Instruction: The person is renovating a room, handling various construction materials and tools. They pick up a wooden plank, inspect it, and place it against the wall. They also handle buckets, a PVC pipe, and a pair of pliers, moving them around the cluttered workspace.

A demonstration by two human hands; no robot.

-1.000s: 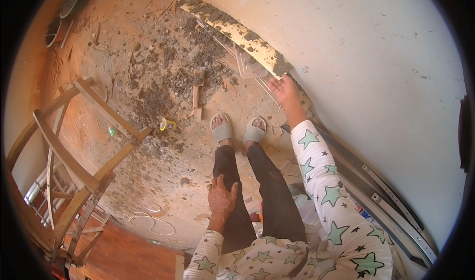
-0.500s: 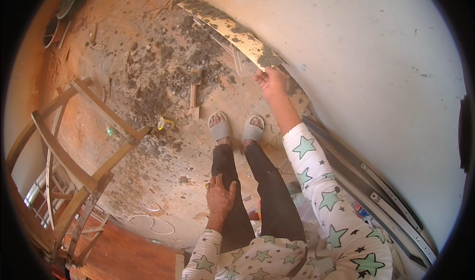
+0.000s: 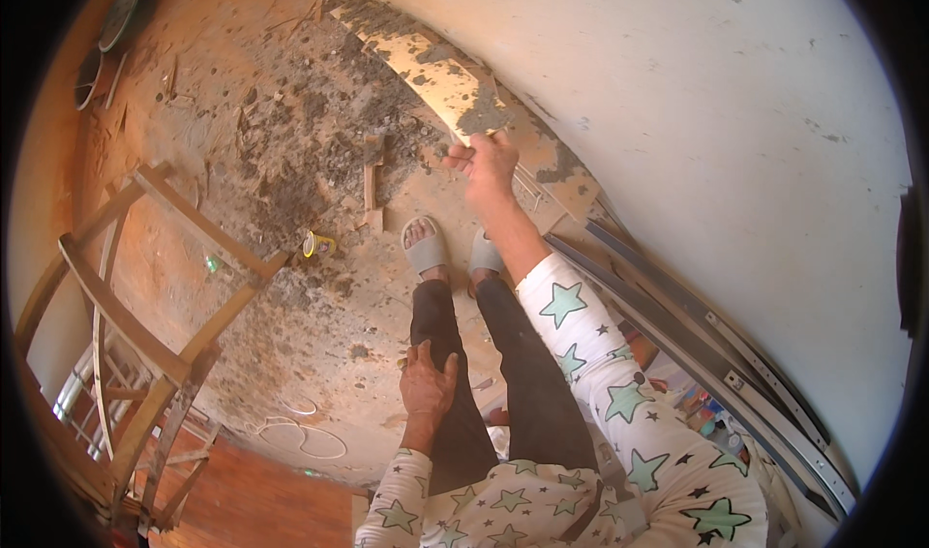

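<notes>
Here, the left hand [image 3: 427, 385] rests open on dark trousers [image 3: 435, 312]; the right hand [image 3: 484, 167], nearer, pinches the near end of a long, flat, yellow board [image 3: 440, 91] with grey clumps, whose axis runs forward-left beside the pale wall [image 3: 697, 141].

Yellow board [image 3: 411, 68]: smooth face, material unclear, crusted with rough, matt grey clumps [image 3: 486, 114]. Wall [image 3: 697, 122]: matt paint, mostly smooth, few scuffs. Floor [image 3: 276, 369]: dusty, gritty, matt. Frame [image 3: 203, 223]: bare wood, dull. Rails [image 3: 737, 383]: metal, slight sheen. Sleeve [image 3: 624, 403], trousers [image 3: 532, 383]: soft matt cloth.
</notes>
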